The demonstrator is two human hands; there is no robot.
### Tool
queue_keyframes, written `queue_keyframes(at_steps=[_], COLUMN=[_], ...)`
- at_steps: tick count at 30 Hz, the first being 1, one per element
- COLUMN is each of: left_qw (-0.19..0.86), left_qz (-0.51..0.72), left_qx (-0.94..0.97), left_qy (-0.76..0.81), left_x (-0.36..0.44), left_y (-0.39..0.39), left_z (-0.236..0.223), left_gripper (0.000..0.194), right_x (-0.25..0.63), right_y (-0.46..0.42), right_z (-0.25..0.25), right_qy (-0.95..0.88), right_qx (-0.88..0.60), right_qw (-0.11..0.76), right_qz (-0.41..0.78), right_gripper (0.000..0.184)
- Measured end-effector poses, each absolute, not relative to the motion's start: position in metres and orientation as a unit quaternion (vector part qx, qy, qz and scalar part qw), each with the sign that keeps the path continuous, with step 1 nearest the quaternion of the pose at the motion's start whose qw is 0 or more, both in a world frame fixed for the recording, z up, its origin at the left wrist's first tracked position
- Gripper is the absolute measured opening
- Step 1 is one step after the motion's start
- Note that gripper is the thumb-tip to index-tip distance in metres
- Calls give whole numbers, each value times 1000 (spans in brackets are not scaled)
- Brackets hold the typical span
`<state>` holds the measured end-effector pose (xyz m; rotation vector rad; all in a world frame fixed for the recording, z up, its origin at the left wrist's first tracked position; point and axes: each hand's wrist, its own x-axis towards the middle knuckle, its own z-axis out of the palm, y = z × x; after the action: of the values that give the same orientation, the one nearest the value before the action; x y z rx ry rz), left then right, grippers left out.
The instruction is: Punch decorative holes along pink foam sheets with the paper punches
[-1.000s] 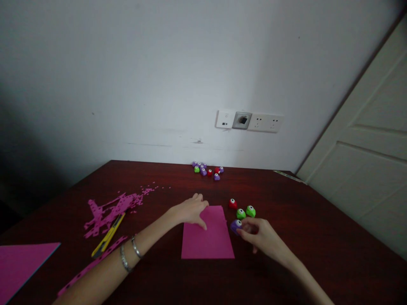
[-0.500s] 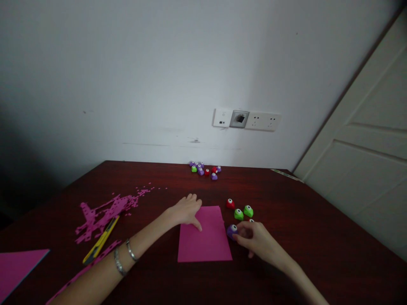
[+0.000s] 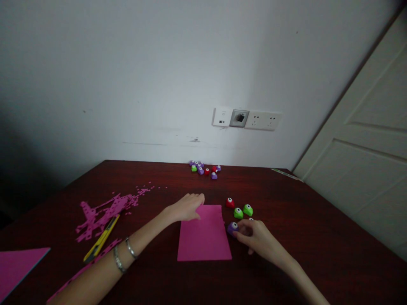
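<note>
A pink sheet of paper (image 3: 205, 239) lies flat on the dark red-brown table. My left hand (image 3: 187, 207) is at its far left corner, thumb on the paper and fingers curled at the far edge, closed on that corner. To the right of the sheet, my right hand (image 3: 256, 235) has its thumb and fingers around a small purple paper punch (image 3: 232, 228) with a white, eye-like button. This punch is beside the sheet's right edge. Just beyond are a red punch (image 3: 229, 203) and two green ones (image 3: 238, 213). Another punch is mostly hidden behind my right fingers.
Several more punches (image 3: 200, 170) stand near the wall. At left lie punched pink scraps (image 3: 108, 212) with tiny cut-outs, and a yellow utility knife (image 3: 101, 239). Another pink sheet (image 3: 19, 267) is at the lower left. Wall sockets (image 3: 262, 120) are above the table.
My left thumb has drawn in toward the fingers, and the hand has shifted slightly along the sheet's far edge. My right hand stays on the purple punch, almost unmoved.
</note>
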<state>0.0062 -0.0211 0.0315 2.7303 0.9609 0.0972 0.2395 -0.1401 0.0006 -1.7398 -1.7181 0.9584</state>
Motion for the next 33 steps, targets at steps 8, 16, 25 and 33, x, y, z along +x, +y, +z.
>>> queue_keyframes(at_steps=[8, 16, 25, 33], left_qw=[313, 482, 529, 531], left_qz=[104, 136, 158, 161], left_qx=[895, 811, 775, 771], left_qy=[301, 303, 308, 311], left_x=[-1, -9, -12, -14], left_y=[-1, 17, 22, 22], left_z=[25, 22, 19, 18], left_gripper=[14, 19, 20, 21], right_x=[240, 240, 241, 240], right_y=[-140, -139, -139, -140], right_z=[2, 3, -1, -1], right_qy=[-631, -655, -660, -671], right_qx=[-644, -624, -627, -614], right_qw=[260, 265, 267, 263], right_qz=[347, 335, 316, 322], right_gripper=[19, 21, 27, 30])
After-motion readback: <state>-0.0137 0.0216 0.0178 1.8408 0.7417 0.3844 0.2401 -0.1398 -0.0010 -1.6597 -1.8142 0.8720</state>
